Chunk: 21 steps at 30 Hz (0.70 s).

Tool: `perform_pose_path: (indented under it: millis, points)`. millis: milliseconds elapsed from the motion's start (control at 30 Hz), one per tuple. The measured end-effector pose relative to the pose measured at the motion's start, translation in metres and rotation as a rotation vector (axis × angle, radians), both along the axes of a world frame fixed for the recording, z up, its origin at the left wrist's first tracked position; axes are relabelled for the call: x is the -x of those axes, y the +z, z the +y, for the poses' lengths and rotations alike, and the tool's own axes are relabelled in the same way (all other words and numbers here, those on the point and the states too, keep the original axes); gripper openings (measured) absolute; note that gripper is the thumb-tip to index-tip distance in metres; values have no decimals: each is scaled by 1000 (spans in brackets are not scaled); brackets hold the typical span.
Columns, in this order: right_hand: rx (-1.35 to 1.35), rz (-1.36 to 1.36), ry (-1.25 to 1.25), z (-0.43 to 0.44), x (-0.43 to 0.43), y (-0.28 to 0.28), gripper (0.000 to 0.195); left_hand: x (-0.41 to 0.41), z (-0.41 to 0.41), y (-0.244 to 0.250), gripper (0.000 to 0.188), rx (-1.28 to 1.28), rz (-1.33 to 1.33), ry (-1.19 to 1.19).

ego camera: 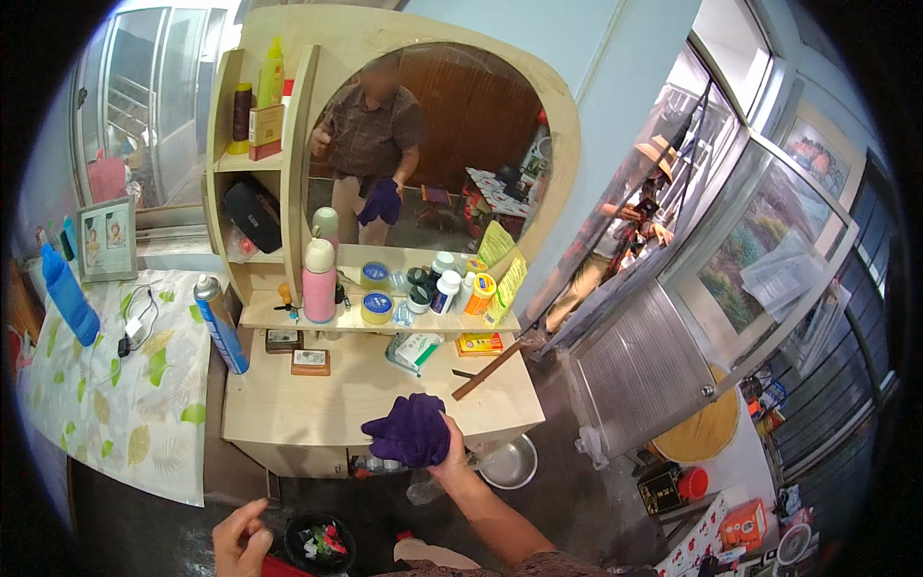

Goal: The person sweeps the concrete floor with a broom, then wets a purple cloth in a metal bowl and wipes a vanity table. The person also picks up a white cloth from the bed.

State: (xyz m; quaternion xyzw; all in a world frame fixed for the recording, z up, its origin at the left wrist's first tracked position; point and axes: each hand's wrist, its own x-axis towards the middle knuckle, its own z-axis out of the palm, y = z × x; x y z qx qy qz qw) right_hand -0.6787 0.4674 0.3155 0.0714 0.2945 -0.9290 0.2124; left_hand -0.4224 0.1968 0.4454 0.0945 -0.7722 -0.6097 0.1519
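My right hand [453, 451] holds a bunched purple cloth [409, 431] just off the front edge of a pale wooden dressing table [317, 404]. Low at the left, my left hand [243, 537] has its fingers partly curled, with nothing in it. On the tabletop lie a small box on a brown base [311, 362], a packet in clear plastic [417, 351], a yellow and red box [479, 344] and a brown wooden strip [487, 371]. A pink flask [319, 281], jars and bottles stand on the ledge below the mirror [447, 137].
At left, a blue spray can [220, 324] stands near a leaf-patterned tablecloth [144, 389] bearing a blue bottle [70, 296] and photo frame [107, 241]. A steel basin [510, 461] and a waste bin [319, 542] are on the floor. Another person [620, 231] stands beyond the doorway at right.
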Motion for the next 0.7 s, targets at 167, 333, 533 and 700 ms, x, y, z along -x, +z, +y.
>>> perform_pose_path:
  millis: [167, 333, 533, 700]
  points:
    - [24, 19, 46, -22, 25, 16, 43, 77, 9, -50, 31, 426, -153, -33]
    - [-28, 98, 26, -40, 55, -3, 37, 153, 11, -108, 36, 663, -147, -27]
    - [-102, -14, 22, -34, 100, -47, 36, 252, 19, -156, 40, 844, -74, -35]
    - [-414, -41, 20, -31, 115, -91, 38, 354, 37, -183, 55, 591, -287, 49]
